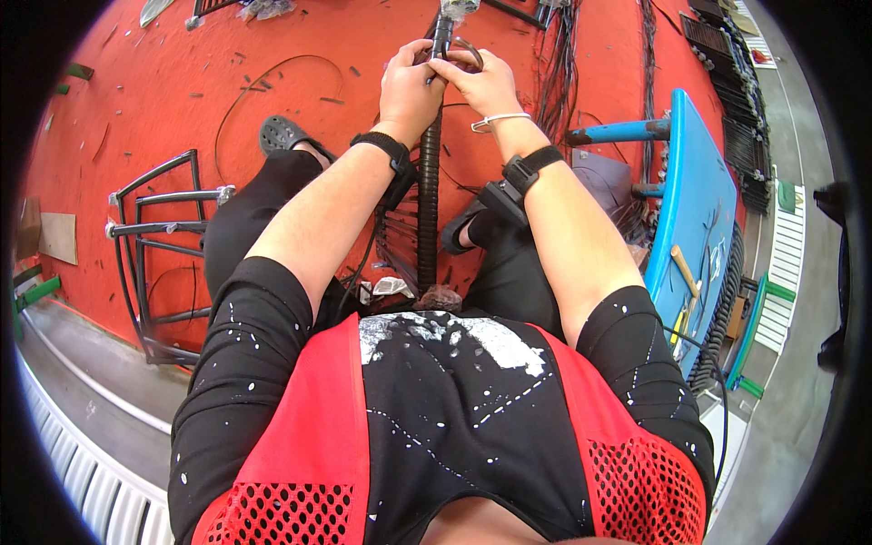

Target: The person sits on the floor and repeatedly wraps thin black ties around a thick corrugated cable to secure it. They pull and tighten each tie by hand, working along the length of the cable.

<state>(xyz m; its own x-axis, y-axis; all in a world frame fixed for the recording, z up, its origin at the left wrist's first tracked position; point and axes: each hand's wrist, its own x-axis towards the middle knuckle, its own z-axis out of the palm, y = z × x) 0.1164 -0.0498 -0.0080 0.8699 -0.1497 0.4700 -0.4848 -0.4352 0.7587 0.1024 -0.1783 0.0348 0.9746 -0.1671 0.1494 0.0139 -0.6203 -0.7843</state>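
Observation:
Near the top centre, my left hand (pixel 413 88) is closed around a black-wrapped frame tube (pixel 428 197) that runs down between my legs. My right hand (pixel 485 85) sits against it from the right, thumb and fingers pinching a thin dark strip (pixel 470 51) that loops up beside the tube. The strip's end is hidden by my fingers. Clear plastic wrap (pixel 460 7) covers the tube's far end. Under the tube, between my feet, lies a bundle of thin dark strips (pixel 402 235).
At left, black tubular frames (pixel 160 228) lie on the red floor covering (pixel 238 116), among scattered dark offcuts. To the right stands a blue stool (pixel 695 197) bearing a wooden-handled tool (pixel 684 271) and a yellow-handled tool (pixel 678 327). Long dark strips (pixel 562 75) lie beyond my right hand.

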